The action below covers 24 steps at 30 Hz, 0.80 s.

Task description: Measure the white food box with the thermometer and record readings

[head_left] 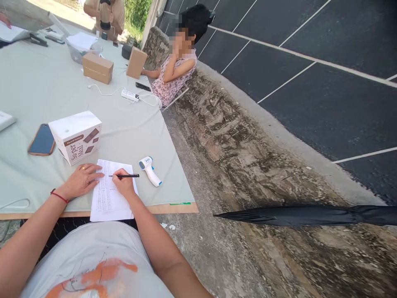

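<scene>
Head view: bare right hand (124, 183) grasping 1 slim black pen (132, 176), tip at dense writing on white paper (119, 209), which overhangs near edge of pale-green cloth-covered table (172, 178). Bare left hand (82, 181), red cord bracelet (59, 196) at wrist, flat and released, fingertips on paper. Pistol-shaped white-and-blue plastic thermometer (150, 171) just right; white cardboard box (77, 138) beyond left hand.

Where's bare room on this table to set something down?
Bare cloth lies between the printed white box, cabled white device and thermometer; another patch between the phone and left hand. It's crowded around the plastic basket and cardboard boxes, and at the paper, where the right hand writes.
</scene>
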Available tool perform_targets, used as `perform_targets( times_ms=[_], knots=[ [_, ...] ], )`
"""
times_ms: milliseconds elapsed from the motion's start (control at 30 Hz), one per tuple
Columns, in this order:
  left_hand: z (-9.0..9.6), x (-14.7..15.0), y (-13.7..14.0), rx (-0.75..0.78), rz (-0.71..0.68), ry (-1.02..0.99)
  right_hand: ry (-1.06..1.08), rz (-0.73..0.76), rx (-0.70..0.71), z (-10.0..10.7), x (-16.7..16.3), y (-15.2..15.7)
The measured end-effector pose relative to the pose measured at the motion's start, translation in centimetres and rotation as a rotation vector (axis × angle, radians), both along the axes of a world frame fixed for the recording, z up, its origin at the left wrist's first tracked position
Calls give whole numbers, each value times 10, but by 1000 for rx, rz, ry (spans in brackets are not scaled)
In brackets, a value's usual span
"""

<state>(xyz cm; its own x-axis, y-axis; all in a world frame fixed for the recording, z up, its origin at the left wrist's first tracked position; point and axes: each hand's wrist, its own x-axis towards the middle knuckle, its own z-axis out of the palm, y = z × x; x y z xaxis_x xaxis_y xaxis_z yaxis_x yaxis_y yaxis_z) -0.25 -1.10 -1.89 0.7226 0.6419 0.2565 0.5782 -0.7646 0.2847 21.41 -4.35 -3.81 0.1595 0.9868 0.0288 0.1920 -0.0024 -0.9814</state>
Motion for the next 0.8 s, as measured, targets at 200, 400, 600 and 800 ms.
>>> perform_targets(
  times_ms=[200, 400, 600, 800],
  knots=[
    [0, 0, 0, -27, 10, -16, 16, -26, 4, -1, -1, 0],
    [0, 0, 0, -3, 5, -8, 0, -11, 8, -3, -1, 1],
    [0, -1, 0, 39, 1, 24, 2, -16, -5, -2, 1, 0],
    [0, -1, 0, 22, 7, -2, -16, -20, -14, -3, 1, 1]
  ],
)
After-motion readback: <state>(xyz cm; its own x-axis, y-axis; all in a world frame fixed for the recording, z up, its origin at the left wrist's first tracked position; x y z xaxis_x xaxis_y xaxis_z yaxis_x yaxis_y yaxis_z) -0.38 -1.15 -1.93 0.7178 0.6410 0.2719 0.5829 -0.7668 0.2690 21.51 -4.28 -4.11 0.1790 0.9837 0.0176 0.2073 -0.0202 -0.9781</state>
